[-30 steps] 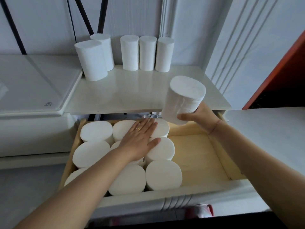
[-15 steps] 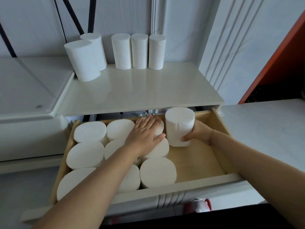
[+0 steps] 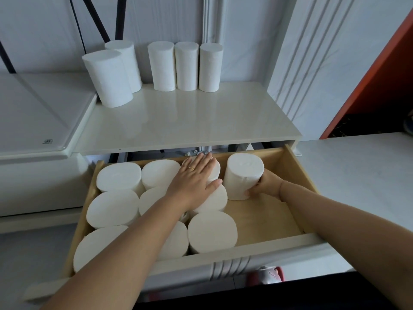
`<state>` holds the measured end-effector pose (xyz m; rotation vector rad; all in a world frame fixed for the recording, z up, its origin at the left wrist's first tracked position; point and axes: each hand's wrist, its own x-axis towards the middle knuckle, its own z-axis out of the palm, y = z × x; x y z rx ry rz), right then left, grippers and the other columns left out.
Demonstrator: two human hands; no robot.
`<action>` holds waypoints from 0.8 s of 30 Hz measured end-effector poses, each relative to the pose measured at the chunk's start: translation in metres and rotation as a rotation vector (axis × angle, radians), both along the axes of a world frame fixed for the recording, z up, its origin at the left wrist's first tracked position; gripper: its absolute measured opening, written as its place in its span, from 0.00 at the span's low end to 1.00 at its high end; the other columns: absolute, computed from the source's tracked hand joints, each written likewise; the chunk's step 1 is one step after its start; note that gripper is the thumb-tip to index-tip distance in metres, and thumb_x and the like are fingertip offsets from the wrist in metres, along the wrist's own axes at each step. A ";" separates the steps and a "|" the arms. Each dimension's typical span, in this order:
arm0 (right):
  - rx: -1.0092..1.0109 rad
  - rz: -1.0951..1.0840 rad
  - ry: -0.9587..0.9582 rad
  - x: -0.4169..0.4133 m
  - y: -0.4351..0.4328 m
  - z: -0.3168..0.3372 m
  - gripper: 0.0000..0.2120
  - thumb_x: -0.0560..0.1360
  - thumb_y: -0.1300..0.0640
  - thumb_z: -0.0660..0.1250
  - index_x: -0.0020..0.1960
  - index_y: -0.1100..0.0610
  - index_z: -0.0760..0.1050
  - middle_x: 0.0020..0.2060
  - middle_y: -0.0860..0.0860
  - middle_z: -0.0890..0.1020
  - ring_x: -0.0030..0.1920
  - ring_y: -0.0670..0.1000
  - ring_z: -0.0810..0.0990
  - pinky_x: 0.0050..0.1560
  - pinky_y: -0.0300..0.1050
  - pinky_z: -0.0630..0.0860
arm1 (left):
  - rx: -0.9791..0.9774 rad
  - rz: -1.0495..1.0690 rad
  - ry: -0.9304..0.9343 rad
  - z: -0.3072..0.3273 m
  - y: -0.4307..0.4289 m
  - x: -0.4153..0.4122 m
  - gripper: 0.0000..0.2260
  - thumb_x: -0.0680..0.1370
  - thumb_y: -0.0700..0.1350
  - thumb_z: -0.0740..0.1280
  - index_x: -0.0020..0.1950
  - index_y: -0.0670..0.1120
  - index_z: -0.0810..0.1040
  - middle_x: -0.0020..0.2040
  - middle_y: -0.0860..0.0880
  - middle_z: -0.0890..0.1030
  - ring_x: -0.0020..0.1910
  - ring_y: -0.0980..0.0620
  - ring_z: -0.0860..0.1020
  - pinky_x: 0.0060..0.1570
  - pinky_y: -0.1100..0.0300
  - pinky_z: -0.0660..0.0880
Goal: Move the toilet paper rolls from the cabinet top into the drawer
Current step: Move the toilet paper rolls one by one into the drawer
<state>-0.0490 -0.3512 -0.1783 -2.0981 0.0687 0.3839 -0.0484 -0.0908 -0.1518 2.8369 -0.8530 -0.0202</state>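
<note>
**Right hand (image 3: 264, 185) grips a roll (image 3: 243, 175) inside the drawer (image 3: 299, 175); left hand (image 3: 196, 177) lies flat on the packed rolls (image 3: 112, 208)**

The right hand is curled round the lower right side of an upright white toilet paper roll, with the thumb in front near its base and the other fingers hidden behind it. The roll stands in the back right part of the wooden drawer, with its bottom edge down at the drawer floor. Whether its full weight is on the floor cannot be told. It is just beside the nearest packed roll, with a narrow gap showing between them.

The left hand is spread open, fingers straight and close together, palm down on the tops of the rolls in the back of the third column. A thin ring (image 3: 190, 168) sits on one finger.

The packed rolls stand on end and fill the left and middle of the drawer in three columns. The left forearm covers part of the middle column. The right side of the drawer floor is bare wood.

Above the open drawer, the glossy cabinet top (image 3: 190, 121) carries five upright rolls along the wall. Two are at the left, one (image 3: 109, 79) in front of the other (image 3: 127, 63). A row of three (image 3: 186, 66) stands near them, side by side.

A white slab (image 3: 33, 119) lies to the left of the cabinet top, and an orange panel (image 3: 380, 74) stands at the far right.
</note>
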 end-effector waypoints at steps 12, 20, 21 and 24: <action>0.488 -0.207 0.547 -0.004 -0.006 0.027 0.36 0.67 0.33 0.67 0.65 0.56 0.69 0.47 0.54 0.74 0.44 0.53 0.74 0.51 0.48 0.74 | 0.012 -0.007 0.009 0.002 -0.002 0.002 0.29 0.80 0.61 0.43 0.77 0.50 0.43 0.78 0.52 0.42 0.76 0.55 0.39 0.73 0.56 0.36; 0.422 -0.330 0.449 -0.003 0.022 0.027 0.40 0.67 0.36 0.71 0.71 0.56 0.65 0.62 0.60 0.75 0.60 0.60 0.77 0.52 0.53 0.81 | 0.042 -0.030 -0.019 -0.004 -0.002 0.003 0.31 0.78 0.63 0.38 0.77 0.50 0.39 0.77 0.53 0.38 0.75 0.55 0.35 0.73 0.54 0.35; 0.425 -0.338 0.436 -0.003 0.023 0.027 0.40 0.68 0.36 0.71 0.71 0.56 0.65 0.62 0.59 0.75 0.61 0.60 0.76 0.53 0.53 0.81 | 0.040 -0.031 -0.020 -0.004 -0.002 0.002 0.31 0.78 0.64 0.38 0.77 0.51 0.38 0.77 0.53 0.38 0.75 0.55 0.35 0.73 0.54 0.35; 0.434 -0.366 0.403 -0.002 0.027 0.026 0.39 0.69 0.37 0.71 0.72 0.57 0.65 0.64 0.59 0.74 0.62 0.60 0.75 0.57 0.56 0.80 | 0.037 -0.032 -0.020 -0.003 -0.002 0.002 0.31 0.78 0.63 0.38 0.77 0.51 0.38 0.77 0.53 0.37 0.74 0.56 0.34 0.73 0.54 0.34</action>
